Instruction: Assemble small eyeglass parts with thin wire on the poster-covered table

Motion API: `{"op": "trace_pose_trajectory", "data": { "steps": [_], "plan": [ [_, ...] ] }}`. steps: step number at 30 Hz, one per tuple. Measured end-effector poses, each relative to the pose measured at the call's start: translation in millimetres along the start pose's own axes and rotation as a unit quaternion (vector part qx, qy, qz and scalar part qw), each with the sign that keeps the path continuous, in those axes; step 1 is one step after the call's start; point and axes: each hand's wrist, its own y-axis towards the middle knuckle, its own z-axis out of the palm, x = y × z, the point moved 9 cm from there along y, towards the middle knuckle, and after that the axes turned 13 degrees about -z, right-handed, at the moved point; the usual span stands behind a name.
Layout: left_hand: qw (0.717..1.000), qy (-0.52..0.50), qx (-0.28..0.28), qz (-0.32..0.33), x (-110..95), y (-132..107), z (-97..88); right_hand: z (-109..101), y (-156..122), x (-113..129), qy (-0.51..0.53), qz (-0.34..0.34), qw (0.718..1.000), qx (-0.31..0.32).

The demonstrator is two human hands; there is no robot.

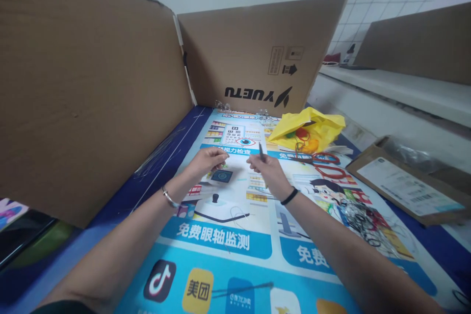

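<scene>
My left hand (pixel 209 159), with a silver bangle on the wrist, is closed in a pinch on something small that I cannot make out, just above the printed poster (pixel 235 235) that covers the table. My right hand (pixel 267 169), with a black band on the wrist, grips a thin dark tool (pixel 261 150) that points upward. The two hands are close together over the poster's middle. A thin wire (pixel 237 213) lies on the poster below them.
Cardboard walls stand at the left (pixel 84 93) and at the back (pixel 257 54). A yellow plastic bag (pixel 307 130) with red and orange bits lies behind the hands. Red and dark wire loops (pixel 353 206) lie at the right, beside a flat cardboard box (pixel 408 186).
</scene>
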Motion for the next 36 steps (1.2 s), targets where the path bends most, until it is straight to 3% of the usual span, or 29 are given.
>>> {"op": "trace_pose_trajectory", "data": {
  "steps": [3,7,15,22,25,28,32,36],
  "plan": [
    [0.995,0.102,-0.014,-0.009,3,12,-22.7,-19,6,-5,0.050,0.012,0.996,-0.069],
    [0.983,0.181,-0.033,-0.008,16,24,-37.1,-37,10,-18,0.046,0.025,0.992,-0.117],
    [0.942,0.327,-0.073,0.026,30,38,-42.4,-43,14,-29,0.002,0.030,0.995,-0.100],
    [0.904,0.413,-0.103,0.033,21,30,-41.2,-44,17,-29,0.031,0.021,0.995,-0.090],
    [0.879,0.462,-0.098,0.063,2,14,-24.8,-42,17,-30,0.020,0.016,0.997,-0.077],
    [0.854,0.502,-0.014,0.134,-17,-13,14.5,-39,16,-29,-0.011,0.000,0.998,-0.066],
    [0.811,0.536,0.187,0.140,-11,-53,68.7,-38,14,-30,-0.054,-0.016,0.996,-0.066],
    [0.776,0.571,0.228,0.142,-3,-70,87.1,-35,15,-31,-0.109,-0.033,0.993,-0.036]
  ]
}}
